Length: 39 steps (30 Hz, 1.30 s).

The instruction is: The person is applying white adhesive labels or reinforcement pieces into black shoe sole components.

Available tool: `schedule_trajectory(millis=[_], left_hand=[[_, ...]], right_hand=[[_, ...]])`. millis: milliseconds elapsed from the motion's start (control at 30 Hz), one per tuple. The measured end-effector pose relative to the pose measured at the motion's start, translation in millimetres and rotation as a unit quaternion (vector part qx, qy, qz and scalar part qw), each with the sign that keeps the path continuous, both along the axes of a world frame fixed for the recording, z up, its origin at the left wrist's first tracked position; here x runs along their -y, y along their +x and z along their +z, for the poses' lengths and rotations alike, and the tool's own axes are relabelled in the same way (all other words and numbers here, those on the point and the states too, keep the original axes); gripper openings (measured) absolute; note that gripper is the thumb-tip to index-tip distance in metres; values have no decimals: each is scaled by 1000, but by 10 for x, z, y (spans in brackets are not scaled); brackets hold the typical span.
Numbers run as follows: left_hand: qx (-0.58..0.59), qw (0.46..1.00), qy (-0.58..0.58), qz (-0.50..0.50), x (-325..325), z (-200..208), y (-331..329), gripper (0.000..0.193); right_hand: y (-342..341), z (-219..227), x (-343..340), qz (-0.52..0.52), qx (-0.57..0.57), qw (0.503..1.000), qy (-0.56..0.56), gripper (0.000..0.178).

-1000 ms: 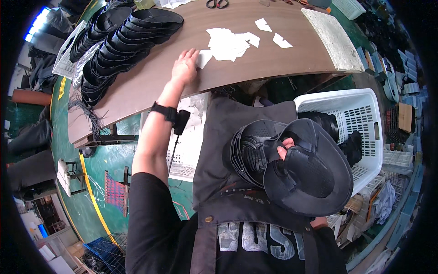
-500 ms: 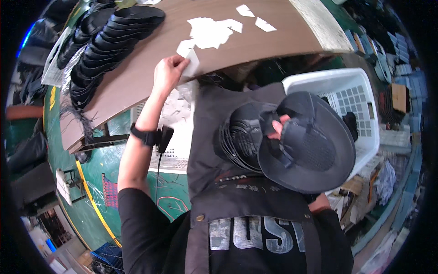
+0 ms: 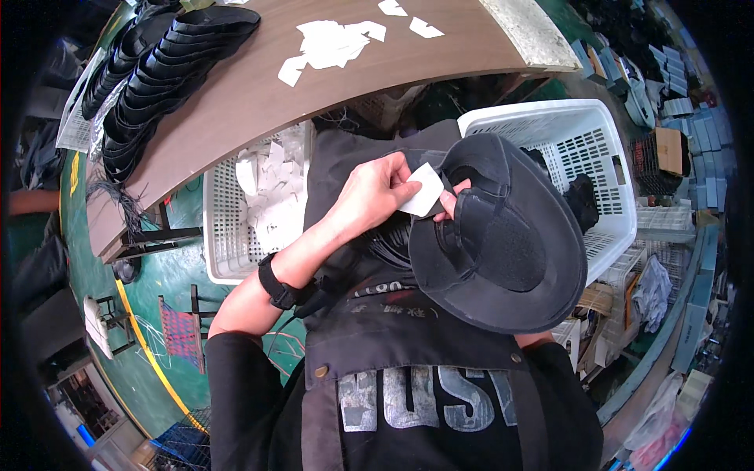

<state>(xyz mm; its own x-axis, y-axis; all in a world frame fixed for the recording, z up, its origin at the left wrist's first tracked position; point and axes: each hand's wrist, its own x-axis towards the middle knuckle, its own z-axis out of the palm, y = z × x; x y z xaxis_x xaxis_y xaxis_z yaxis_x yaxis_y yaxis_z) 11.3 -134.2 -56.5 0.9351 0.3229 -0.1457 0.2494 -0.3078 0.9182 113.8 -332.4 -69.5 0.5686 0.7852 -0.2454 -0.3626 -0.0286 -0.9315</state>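
Nested black shoe uppers [image 3: 169,71]: lay along the brown table [image 3: 243,98]. Perforated white basket [image 3: 220,231]: held white scraps [image 3: 275,188]. Left hand [image 3: 373,191]: pinched one angular white piece [image 3: 425,191] between thumb and fingers, just beside the right fingertips. Right hand [image 3: 451,202]: mostly hidden, gripped a black shoe upper [image 3: 514,243] above the lap. Second white basket [image 3: 605,161]: stood rightmost, containing black items [image 3: 581,200].
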Motion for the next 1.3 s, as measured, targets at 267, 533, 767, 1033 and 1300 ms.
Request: schedule_trajectory(millis=[267,533,767,1033,1300], left_hand=[[57,998,16,-14,162,-113,-102,27],[-17,999,7,27,258,-51,-167,27],[-3,996,29,89,368,-249,-207,26],[-148,967,-177,-110,39,14,-144,26],[-13,994,106,-28,299,-253,-199,33]], right_hand=[[-43,41,41,12,36,999,-24,18],[-74,31,32,33,77,995,-61,17],[-81,14,40,51,105,990,-85,17],[-93,118,48,68,132,982,-117,16],[-123,48,70,70,151,979,-121,15]])
